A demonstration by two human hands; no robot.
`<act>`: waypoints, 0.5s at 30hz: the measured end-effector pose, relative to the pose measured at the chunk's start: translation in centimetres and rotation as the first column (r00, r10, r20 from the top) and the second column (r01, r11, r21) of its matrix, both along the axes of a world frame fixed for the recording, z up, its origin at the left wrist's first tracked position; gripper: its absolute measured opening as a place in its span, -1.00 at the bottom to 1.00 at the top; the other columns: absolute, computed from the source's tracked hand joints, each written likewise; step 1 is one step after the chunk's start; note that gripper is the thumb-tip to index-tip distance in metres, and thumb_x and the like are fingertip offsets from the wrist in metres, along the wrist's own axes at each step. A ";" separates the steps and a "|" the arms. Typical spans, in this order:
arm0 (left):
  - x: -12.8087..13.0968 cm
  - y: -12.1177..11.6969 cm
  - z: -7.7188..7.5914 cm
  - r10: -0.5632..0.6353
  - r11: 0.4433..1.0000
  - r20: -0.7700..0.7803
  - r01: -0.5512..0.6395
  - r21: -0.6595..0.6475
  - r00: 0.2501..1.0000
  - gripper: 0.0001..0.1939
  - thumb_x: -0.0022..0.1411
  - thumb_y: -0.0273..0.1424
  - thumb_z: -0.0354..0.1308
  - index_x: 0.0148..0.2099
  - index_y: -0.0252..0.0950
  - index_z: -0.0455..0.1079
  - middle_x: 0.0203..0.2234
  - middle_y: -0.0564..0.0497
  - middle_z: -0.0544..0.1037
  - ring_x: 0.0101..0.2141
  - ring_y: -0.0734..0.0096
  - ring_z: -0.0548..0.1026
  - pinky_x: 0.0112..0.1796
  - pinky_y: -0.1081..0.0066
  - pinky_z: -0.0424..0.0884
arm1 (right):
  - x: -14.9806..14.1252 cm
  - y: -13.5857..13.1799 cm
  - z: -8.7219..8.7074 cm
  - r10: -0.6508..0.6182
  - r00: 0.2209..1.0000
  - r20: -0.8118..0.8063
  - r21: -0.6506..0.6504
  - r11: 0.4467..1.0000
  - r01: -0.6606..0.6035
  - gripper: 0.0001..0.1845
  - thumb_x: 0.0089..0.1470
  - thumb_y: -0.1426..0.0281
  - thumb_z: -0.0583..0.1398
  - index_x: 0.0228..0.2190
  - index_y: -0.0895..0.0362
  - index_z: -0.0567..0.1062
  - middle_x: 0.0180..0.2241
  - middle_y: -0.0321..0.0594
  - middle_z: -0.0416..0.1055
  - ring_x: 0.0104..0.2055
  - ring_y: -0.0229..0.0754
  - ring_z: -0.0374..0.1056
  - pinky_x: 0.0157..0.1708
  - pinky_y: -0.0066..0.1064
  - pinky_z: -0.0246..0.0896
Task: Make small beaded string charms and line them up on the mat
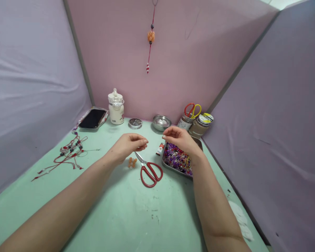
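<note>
My left hand (132, 145) is closed in a pinch above the table's middle; whatever is between its fingertips is too fine to see. Just below it is a small orange and clear beaded piece (132, 162). My right hand (180, 139) also pinches, over the near side of a metal tray (177, 170) of purple, red and clear beads (173, 155). A tiny pale spot shows at its fingertips, and I cannot tell what it is. Red-handled scissors (151, 173) lie between my hands with their blades partly apart. A small white and red tube (160, 149) lies beside the tray.
Knotted red cords with beads (72, 150) lie at left, near a phone (93, 118) on a tray. Along the back stand a white bottle (116, 108), a round spool (135, 123), a metal bowl (161, 122) and jars (200, 126). A beaded pendant (151, 36) hangs on the wall.
</note>
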State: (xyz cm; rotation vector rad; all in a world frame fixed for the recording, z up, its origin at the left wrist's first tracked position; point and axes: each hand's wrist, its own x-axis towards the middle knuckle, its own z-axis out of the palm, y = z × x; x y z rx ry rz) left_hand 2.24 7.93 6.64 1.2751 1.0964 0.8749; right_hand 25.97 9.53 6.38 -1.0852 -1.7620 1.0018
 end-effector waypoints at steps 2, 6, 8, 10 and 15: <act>0.0 -0.2 0.1 -0.060 0.998 -0.024 0.060 -0.001 0.998 -0.73 -0.06 -0.22 0.31 -0.38 -0.34 0.49 -0.49 -0.02 0.55 -0.38 0.40 0.49 -0.19 0.33 0.41 | -0.9 -0.1 -0.1 0.042 0.992 -0.116 -0.026 0.999 -0.045 -0.73 -0.05 0.31 0.29 -0.24 0.08 0.50 -0.36 -0.29 0.46 -0.35 -0.29 0.35 -0.30 -0.41 0.27; 0.0 -0.3 0.0 -0.133 0.991 -0.070 0.133 0.005 0.989 -0.79 -0.01 -0.26 0.27 -0.38 -0.32 0.49 -0.48 0.00 0.55 -0.40 0.44 0.47 -0.23 0.37 0.39 | -1.9 -0.1 -0.7 0.038 0.979 -0.202 -0.057 0.997 -0.050 -0.79 -0.07 0.34 0.32 -0.30 0.07 0.56 -0.36 -0.27 0.50 -0.34 -0.28 0.38 -0.25 -0.37 0.28; 0.0 -0.3 -0.1 -0.146 0.989 -0.095 0.148 0.007 0.985 -0.81 0.00 -0.27 0.25 -0.38 -0.31 0.50 -0.49 0.01 0.55 -0.42 0.45 0.46 -0.26 0.39 0.38 | -2.2 0.1 -1.0 0.039 0.967 -0.252 -0.075 0.995 -0.059 -0.79 -0.10 0.35 0.34 -0.32 0.07 0.57 -0.37 -0.27 0.51 -0.35 -0.27 0.40 -0.24 -0.34 0.30; 0.0 -0.3 -0.2 -0.156 0.988 -0.109 0.157 0.000 0.982 -0.82 0.00 -0.28 0.25 -0.39 -0.30 0.49 -0.49 0.02 0.55 -0.43 0.46 0.45 -0.28 0.41 0.37 | -2.3 0.3 -1.4 0.050 0.953 -0.300 -0.096 0.992 -0.083 -0.79 -0.11 0.36 0.35 -0.33 0.06 0.57 -0.36 -0.27 0.52 -0.35 -0.26 0.42 -0.23 -0.33 0.31; 0.1 -0.4 -0.3 -0.149 0.989 -0.111 0.149 -0.010 0.983 -0.83 0.01 -0.30 0.23 -0.40 -0.31 0.48 -0.50 0.03 0.54 -0.45 0.48 0.43 -0.31 0.44 0.36 | -2.8 0.3 -1.5 0.056 0.929 -0.365 -0.139 0.984 -0.114 -0.78 -0.12 0.36 0.36 -0.33 0.07 0.56 -0.34 -0.26 0.54 -0.34 -0.25 0.45 -0.23 -0.33 0.32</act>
